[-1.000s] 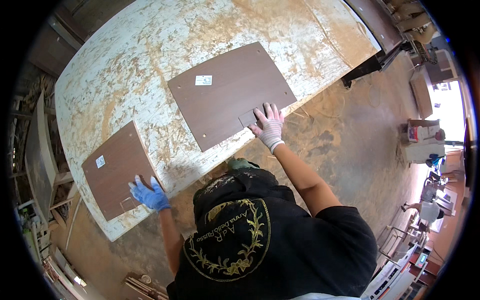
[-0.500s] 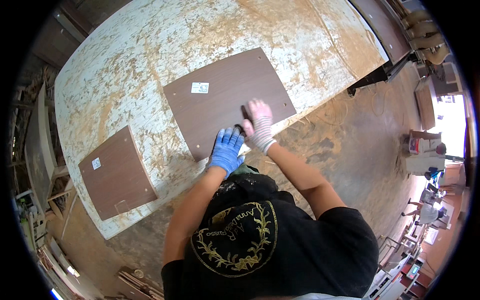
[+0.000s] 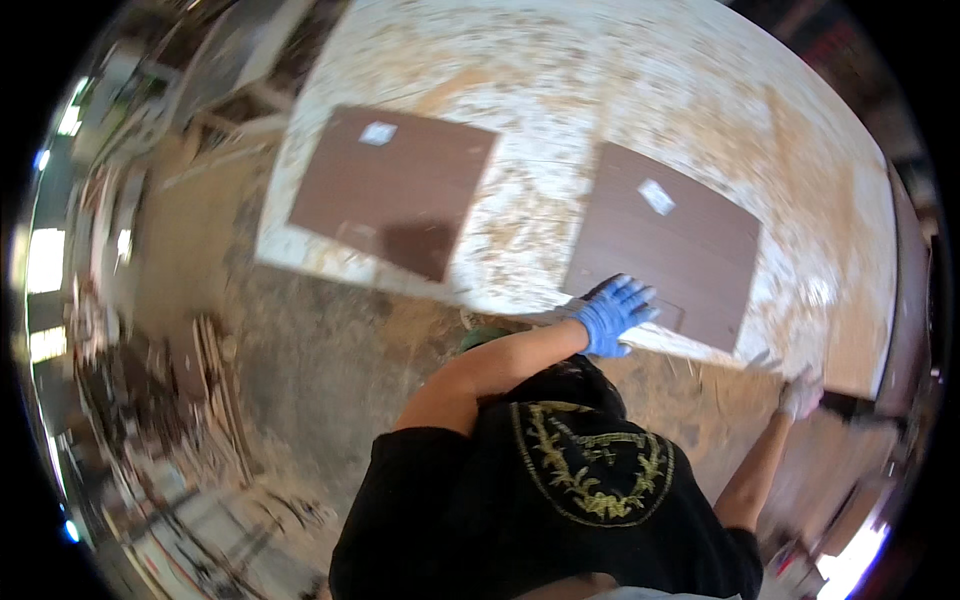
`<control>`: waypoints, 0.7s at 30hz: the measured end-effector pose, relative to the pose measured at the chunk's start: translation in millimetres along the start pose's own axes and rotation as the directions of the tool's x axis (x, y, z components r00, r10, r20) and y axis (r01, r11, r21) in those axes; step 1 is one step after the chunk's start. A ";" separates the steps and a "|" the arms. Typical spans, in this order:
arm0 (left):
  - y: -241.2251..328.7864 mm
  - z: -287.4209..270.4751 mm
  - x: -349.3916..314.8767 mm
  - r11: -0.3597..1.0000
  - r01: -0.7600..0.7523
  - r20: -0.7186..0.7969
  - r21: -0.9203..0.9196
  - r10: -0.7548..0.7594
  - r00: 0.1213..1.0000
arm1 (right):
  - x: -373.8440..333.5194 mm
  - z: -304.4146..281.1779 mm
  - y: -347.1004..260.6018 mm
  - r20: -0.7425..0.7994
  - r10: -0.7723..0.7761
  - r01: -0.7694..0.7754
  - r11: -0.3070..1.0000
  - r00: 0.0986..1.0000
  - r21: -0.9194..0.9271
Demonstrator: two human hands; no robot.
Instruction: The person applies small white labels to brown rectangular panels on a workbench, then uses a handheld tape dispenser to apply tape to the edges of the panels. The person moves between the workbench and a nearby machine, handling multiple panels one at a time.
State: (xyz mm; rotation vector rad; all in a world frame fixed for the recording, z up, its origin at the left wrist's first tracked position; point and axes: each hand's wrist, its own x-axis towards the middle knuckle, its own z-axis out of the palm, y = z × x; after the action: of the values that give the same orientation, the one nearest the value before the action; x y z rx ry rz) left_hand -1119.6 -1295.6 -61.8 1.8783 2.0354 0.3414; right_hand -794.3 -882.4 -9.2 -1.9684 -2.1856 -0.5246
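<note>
My left hand [image 3: 616, 312], in a blue knit glove, lies on the near edge of a brown wood-grain panel [image 3: 690, 245], its fingers stretched out and partly spread. The panel bears a white label [image 3: 656, 196] and lies flat on a big worktable. Out to the right, my right hand [image 3: 801, 392] in a pale glove is at the table's near edge, apart from the panel. Motion blurs its fingers, so I cannot make out whether they grip anything. A second brown panel [image 3: 405, 190] with a white label [image 3: 378, 133] lies farther left, touched by neither hand.
The worktable [image 3: 530, 225] has a white, scuffed surface with tan patches. Scrap wood strips [image 3: 215, 385] lie on the dusty floor [image 3: 310, 340] at the left. A wooden frame [image 3: 240, 105] stands beyond the table's left end.
The view has swung left. My right hand has left the panel and moved out to the right along the table edge. My left hand stays on the panel's near edge.
</note>
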 end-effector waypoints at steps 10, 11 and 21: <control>-62.5 -8.3 -293.8 0.636 0.676 -0.584 -0.371 -0.726 0.363 | -324.3 -197.4 -376.4 -0.384 -0.873 0.721 -0.056 0.300 0.690; -66.3 8.6 -327.8 0.538 0.775 -0.590 -0.330 -0.759 0.276 | -361.7 -226.7 -402.3 -0.236 -0.952 0.687 -0.039 0.195 0.726; -78.1 37.2 -584.2 0.069 0.823 -0.400 -0.564 -0.894 -0.199 | -579.1 -240.5 -566.4 -0.184 -0.978 0.839 -0.018 0.099 0.544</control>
State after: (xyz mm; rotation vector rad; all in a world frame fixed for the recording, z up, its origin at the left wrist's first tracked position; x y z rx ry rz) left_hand -1140.0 -1885.6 -74.0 -0.3987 3.1067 0.7635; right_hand -1308.1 -1550.3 -71.9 0.0827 -3.0737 0.3453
